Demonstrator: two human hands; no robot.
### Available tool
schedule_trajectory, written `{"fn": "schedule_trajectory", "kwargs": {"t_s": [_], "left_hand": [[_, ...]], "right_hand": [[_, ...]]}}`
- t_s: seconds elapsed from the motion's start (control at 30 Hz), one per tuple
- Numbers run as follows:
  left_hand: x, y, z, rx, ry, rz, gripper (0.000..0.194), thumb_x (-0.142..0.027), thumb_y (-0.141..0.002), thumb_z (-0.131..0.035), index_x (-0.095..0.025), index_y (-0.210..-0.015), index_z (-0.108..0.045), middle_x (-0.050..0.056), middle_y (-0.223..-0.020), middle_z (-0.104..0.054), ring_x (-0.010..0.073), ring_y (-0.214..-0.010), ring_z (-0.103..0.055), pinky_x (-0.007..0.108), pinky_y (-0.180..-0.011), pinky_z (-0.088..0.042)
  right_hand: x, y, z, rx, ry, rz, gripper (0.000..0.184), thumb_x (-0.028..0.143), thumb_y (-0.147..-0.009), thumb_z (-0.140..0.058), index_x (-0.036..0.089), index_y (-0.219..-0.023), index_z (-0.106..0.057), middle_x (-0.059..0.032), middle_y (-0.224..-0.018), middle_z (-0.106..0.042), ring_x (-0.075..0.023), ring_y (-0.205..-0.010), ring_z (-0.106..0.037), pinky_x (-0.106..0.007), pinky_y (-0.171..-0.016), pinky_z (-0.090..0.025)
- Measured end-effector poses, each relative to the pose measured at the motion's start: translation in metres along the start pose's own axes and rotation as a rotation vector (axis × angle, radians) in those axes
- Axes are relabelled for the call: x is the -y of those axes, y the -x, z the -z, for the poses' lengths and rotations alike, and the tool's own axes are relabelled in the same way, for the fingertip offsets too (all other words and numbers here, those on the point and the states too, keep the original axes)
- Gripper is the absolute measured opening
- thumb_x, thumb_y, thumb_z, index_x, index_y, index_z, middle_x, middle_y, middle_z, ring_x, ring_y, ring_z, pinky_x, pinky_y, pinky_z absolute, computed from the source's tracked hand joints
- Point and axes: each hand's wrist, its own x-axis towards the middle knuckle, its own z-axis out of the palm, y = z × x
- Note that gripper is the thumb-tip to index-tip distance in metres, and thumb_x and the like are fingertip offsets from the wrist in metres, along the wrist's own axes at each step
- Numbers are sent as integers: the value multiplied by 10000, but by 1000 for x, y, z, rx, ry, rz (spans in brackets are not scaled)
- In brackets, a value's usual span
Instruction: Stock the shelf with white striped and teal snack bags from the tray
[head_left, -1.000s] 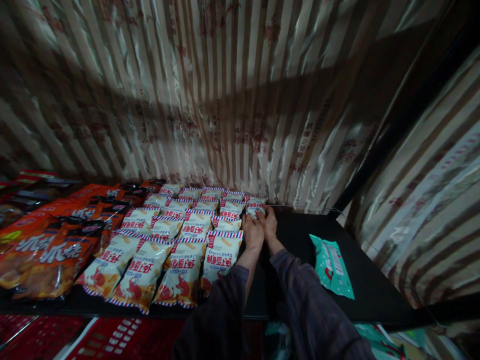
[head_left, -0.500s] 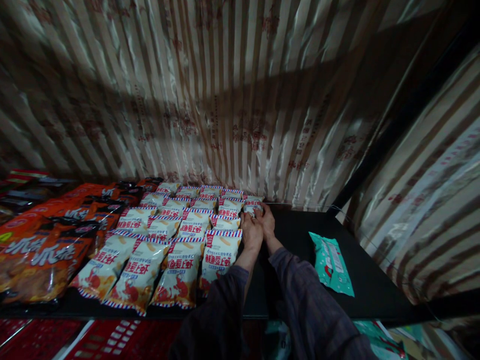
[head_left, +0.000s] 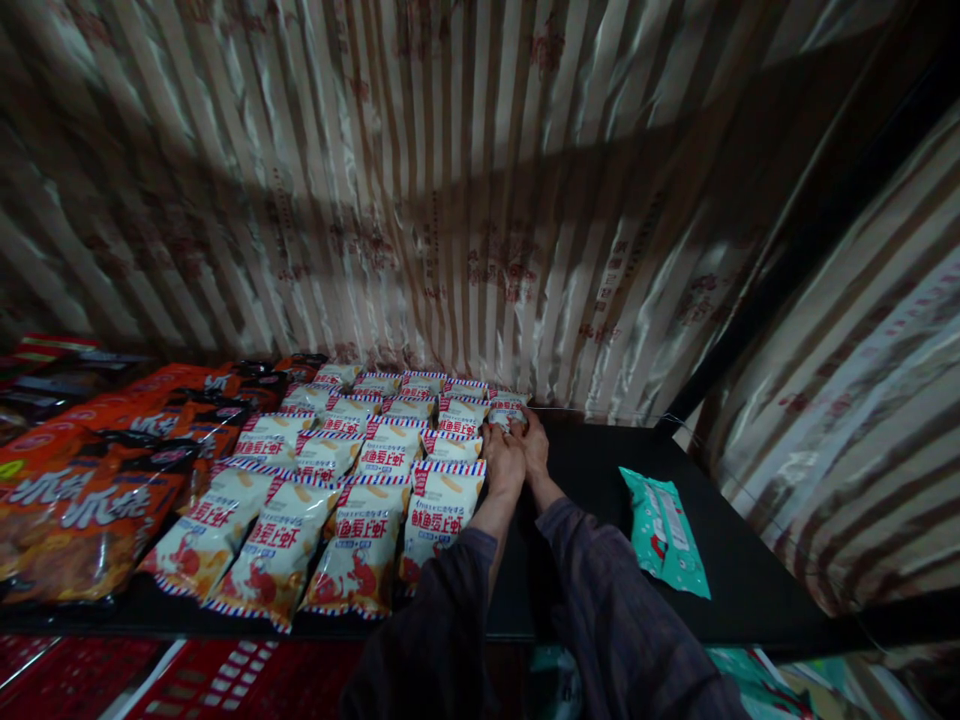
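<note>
A white snack bag [head_left: 508, 405] with red lettering lies at the back right end of several rows of matching bags. My left hand [head_left: 504, 462] is closed on its near left side, and my right hand [head_left: 533, 446] grips its right side. Parts of the bag are hidden behind my fingers. Just left of my left hand lies another white snack bag [head_left: 444, 505] with a striped edge. More of these bags [head_left: 364, 540] fill the shelf to the left.
Orange snack bags [head_left: 112, 500] lie on the left of the black shelf [head_left: 750, 560]. A teal packet [head_left: 666, 530] rests on the right. Striped plastic sheeting [head_left: 450, 200] hangs behind, and a dark post [head_left: 750, 310] rises at the right. Red baskets [head_left: 217, 680] stand below.
Almost nothing differs; both hands stay at the back right white snack bag. The view has shifted very slightly.
</note>
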Motion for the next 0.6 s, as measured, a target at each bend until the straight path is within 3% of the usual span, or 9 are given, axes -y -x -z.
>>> {"fn": "schedule_trajectory", "kwargs": {"t_s": [0.27, 0.6], "left_hand": [[2, 0, -4, -5, -35, 1, 431, -143, -890, -426, -136, -1297, -568, 133, -1499, -458, 244, -1453, -325, 349, -1206, -256], [-2, 3, 0, 50, -70, 5, 450, -150, -918, -388, -95, -1343, -525, 163, -1558, -357, 265, -1485, -243, 387, -1229, -211]], "right_hand": [[2, -2, 4, 46, 65, 5, 517, 326, -838, -495, 115, -1304, -573, -164, -1221, -655, -273, -1110, -616, -395, -997, -455], [-1, -2, 6, 108, 44, 51, 525, 337, -832, -500, 169, -1326, -559, -127, -1287, -635, -269, -1172, -601, -402, -1040, -439]]}}
